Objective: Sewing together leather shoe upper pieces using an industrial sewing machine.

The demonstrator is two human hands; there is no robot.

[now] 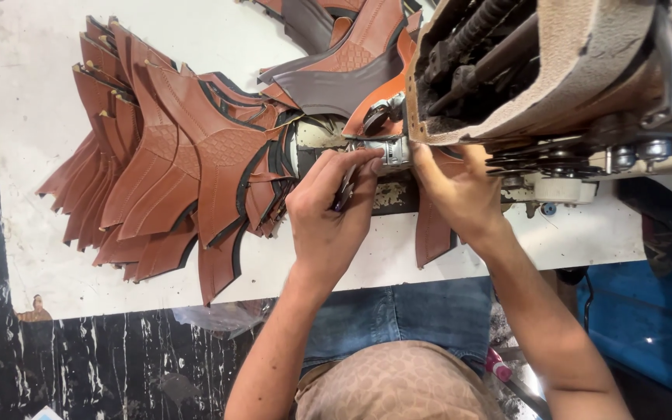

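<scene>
Your left hand [328, 214] sits at the front of the sewing machine [554, 70], its fingers curled together and pinching a small dark tool [344, 194], perhaps tweezers or snips, though the view is too cramped to say which. The fingertips of that hand press toward the shiny metal part [390, 149] at the machine's working end. Your right hand [456, 190] lies just beside it, fingers held close together and reaching up under the machine's worn, padded edge; their tips are hidden there, so you cannot tell what they grip. A brown leather piece [432, 229] hangs down over the table edge beneath your right hand, touching it. To your left, a big fanned stack of brown leather cut pieces [173, 163] with dark trim is spread on the white table [33, 117], its near end lying close to your left hand. More such pieces [344, 62], some dark grey, lie behind the hands, against the machine.
</scene>
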